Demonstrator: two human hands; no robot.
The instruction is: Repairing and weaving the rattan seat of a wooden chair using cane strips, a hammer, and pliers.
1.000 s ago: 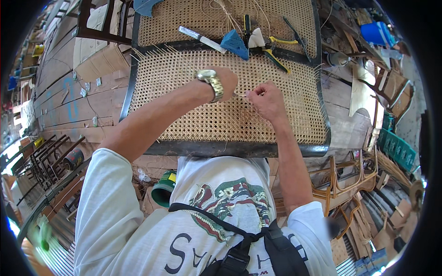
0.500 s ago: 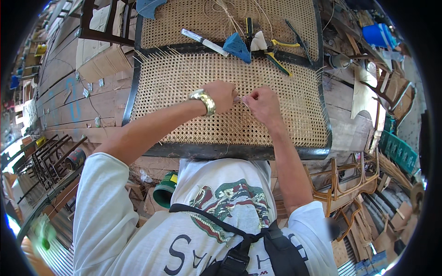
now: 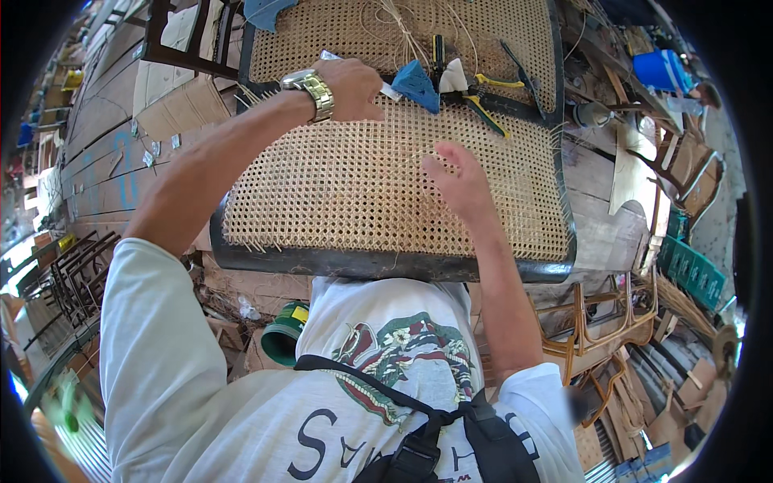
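The woven cane panel (image 3: 354, 185) lies flat in a dark wooden frame (image 3: 386, 264), its pale tan mesh of small open holes stretched across the whole opening. Loose strand ends bristle along the left and near edges. A thin cane strand (image 3: 419, 155) rises slightly from the weave near the middle. At the far edge lies a white-handled tool (image 3: 392, 92), partly covered, angled across the frame rail.

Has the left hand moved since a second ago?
Yes. The left hand has moved away from the right hand across the woven cane panel, to its far edge beside the blue wedge.
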